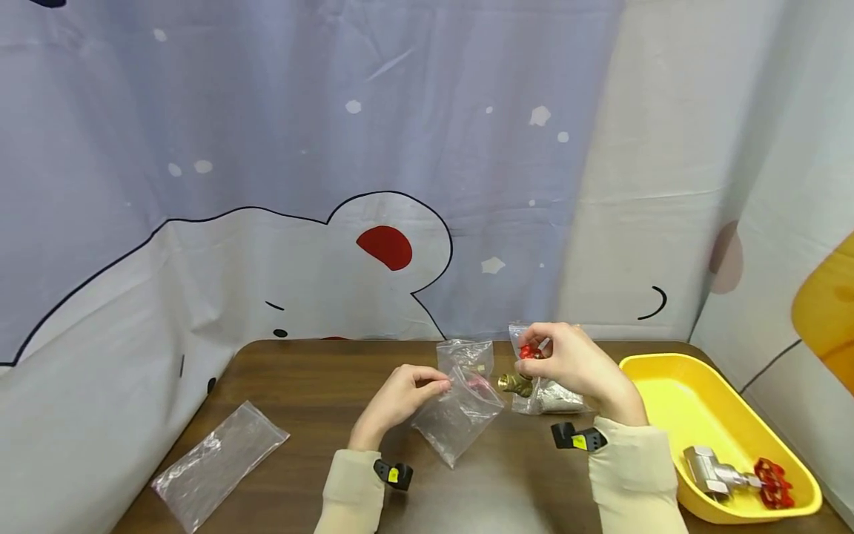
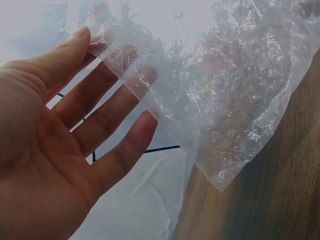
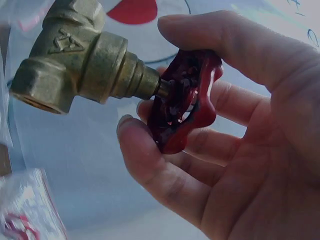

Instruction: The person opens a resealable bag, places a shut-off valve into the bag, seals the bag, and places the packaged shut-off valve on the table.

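Observation:
My left hand (image 1: pixel 400 400) pinches the edge of a clear zip bag (image 1: pixel 454 419) between thumb and fingers, and the bag hangs down over the table. In the left wrist view the thumb is at the bag's edge, with fingers (image 2: pixel 107 117) showing behind the film. My right hand (image 1: pixel 577 363) grips a brass valve (image 3: pixel 82 62) by its red handwheel (image 3: pixel 187 100). The valve's brass body (image 1: pixel 515 383) points left, toward the bag. Fingers curl around the wheel's rim in the right wrist view.
Behind the hands lie bagged parts: one clear bag (image 1: pixel 460 352) at centre, another (image 1: pixel 560 399) under the right hand. A flat clear bag (image 1: pixel 223 460) is on the table's left. At right, a yellow bin (image 1: pixel 667 386) contains a silver valve (image 1: pixel 717 475) with a red wheel.

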Demonstrator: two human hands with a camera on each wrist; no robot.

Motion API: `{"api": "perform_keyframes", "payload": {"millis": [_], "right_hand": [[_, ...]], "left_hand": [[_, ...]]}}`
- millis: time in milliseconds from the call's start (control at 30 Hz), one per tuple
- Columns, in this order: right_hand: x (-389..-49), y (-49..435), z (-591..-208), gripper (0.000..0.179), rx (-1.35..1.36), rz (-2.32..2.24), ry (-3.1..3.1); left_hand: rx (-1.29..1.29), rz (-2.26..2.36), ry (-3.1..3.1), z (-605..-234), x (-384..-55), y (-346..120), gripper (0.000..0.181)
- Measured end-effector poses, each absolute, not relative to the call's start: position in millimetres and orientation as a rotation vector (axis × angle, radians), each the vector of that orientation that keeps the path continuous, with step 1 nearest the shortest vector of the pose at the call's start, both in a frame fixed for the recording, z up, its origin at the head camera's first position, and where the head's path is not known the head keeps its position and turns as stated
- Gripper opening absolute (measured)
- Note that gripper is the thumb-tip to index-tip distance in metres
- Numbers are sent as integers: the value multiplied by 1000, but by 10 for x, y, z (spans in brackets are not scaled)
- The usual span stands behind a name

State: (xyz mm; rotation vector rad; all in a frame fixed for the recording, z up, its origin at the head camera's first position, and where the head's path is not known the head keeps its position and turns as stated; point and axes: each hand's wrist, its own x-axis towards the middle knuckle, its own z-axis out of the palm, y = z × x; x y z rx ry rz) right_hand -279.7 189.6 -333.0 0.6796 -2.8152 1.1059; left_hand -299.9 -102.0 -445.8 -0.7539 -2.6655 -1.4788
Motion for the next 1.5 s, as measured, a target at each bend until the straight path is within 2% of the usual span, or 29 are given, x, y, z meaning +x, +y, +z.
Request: {"api": "perform_keyframes", "payload": {"millis": [300,733,1033,1267,1500], "right_hand": [[-2806,1678,-3423,18,675,1154,-2711],[-2810,1439,-3686,20,366,1291,-2717],[-2761,1315,-3948,19,257,1323,-2770],[-2783,1250,-3995,20,242,1307,-2768],[-2812,1243,-3986,24,228,1382,-2742]], "left_hand": [[-755,-1473,-2655,-4444,-3016,-971,19],[-747,-1497,-2639,-4492,-3007,-932,20],[-825,-1581,-2625,-4570,-2969,-796,25],[-869,-1616,-2652,-4557,-2962,-735,33],[-829,-1542,-2563,-4556,-2987,-695,27]]}}
